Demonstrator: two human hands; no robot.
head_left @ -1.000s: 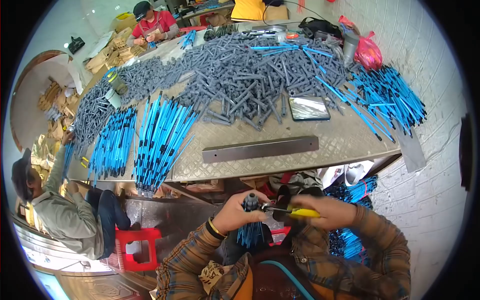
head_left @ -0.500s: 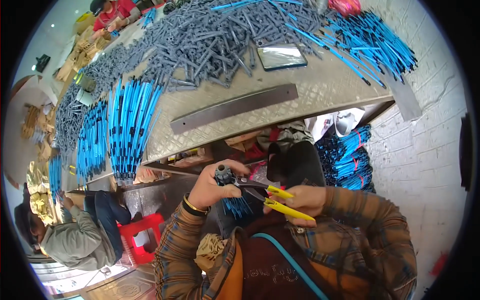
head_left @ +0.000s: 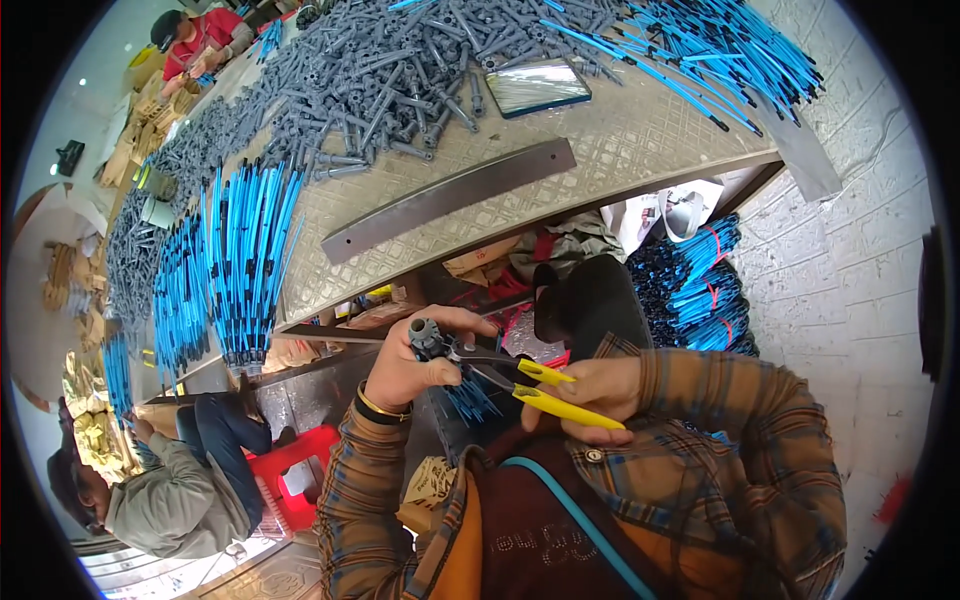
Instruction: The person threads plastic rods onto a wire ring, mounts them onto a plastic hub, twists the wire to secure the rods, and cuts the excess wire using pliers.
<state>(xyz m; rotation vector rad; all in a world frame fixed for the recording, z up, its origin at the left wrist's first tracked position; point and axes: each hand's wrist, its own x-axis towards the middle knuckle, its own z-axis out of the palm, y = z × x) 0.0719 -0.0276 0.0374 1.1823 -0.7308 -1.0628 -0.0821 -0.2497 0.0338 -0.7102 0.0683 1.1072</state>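
My left hand (head_left: 398, 372) is closed around a grey ribbed plastic fitting (head_left: 427, 336), its hollow round end facing up. Yellow-handled pliers (head_left: 572, 408) are gripped in my right hand (head_left: 606, 386), with the handles spread apart. The dark jaws reach to the fitting beside my left thumb, but my fingers partly hide where they meet it. Below the left hand, thin blue rods (head_left: 470, 402) show over my lap; whether they join the fitting I cannot tell.
Ahead, the worktable (head_left: 620, 150) bears a heap of grey plastic parts (head_left: 380, 80), a metal bar (head_left: 450, 200), a flat glassy device (head_left: 538, 87) and blue rods (head_left: 245, 250). Tied blue bundles (head_left: 715, 290) stand below right. Two people work at left, near a red stool (head_left: 300, 475).
The view has turned slightly, so the table and its contents sit differently. Both hands, with the fitting and pliers, appear a little farther left, the pliers still at the fitting.
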